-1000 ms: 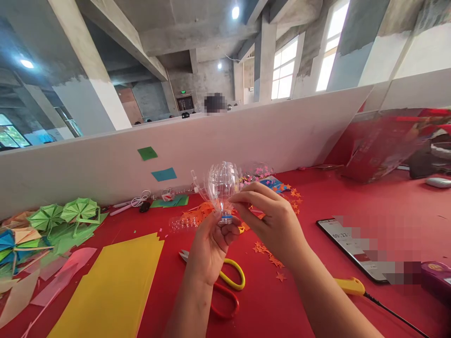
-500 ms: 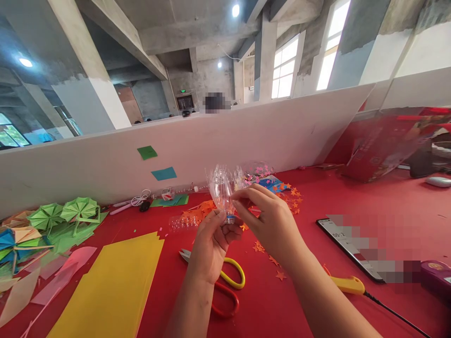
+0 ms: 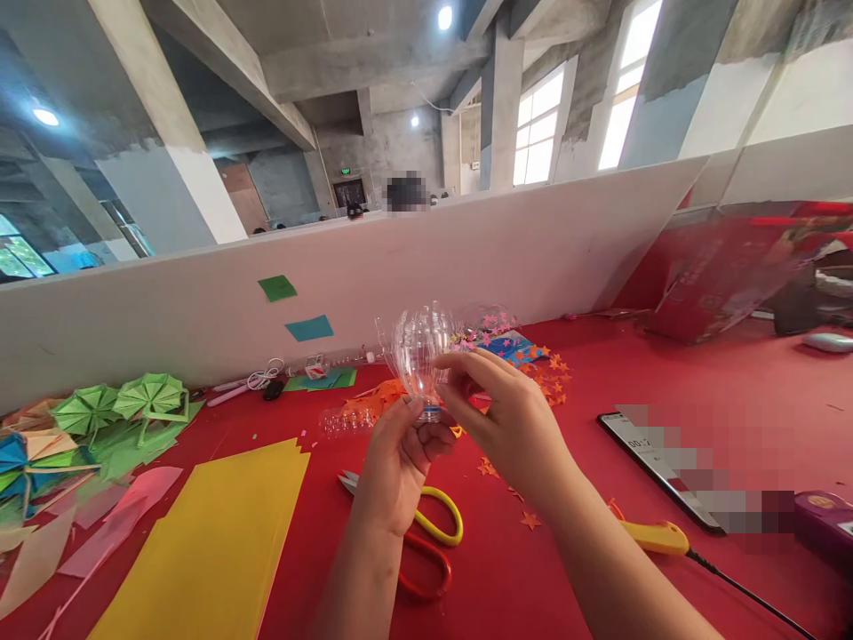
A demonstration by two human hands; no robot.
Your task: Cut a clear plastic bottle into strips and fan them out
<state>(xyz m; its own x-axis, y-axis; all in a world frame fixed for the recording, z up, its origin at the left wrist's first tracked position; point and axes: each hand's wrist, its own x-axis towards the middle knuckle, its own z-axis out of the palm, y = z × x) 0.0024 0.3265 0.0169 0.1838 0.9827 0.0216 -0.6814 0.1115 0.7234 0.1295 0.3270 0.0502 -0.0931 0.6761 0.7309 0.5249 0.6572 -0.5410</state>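
A clear plastic bottle top [image 3: 421, 347], cut into thin strips that fan upward and curl, stands neck down above the table. My left hand [image 3: 406, 453] is closed round its neck, where a blue band shows. Against the right side of the strips, my right hand [image 3: 503, 404] has its thumb and forefinger nearly together in a pinch, apparently on a strip; the clear plastic is hard to make out there. Under my left forearm lie scissors [image 3: 445, 516] with one yellow and one red handle, partly hidden.
Yellow paper sheets [image 3: 206, 524] lie at the left, near folded green paper umbrellas [image 3: 150, 396]. Orange stars [image 3: 553, 382] are scattered behind my right hand. A phone [image 3: 657, 467], a yellow-handled corded tool [image 3: 659, 537] and a red box [image 3: 726, 276] are at the right. A white partition [image 3: 166, 311] stands behind.
The strips have turned and shifted between my hands, drawn closer together half a second ago and spread wider now. My left hand keeps its grip on the neck.
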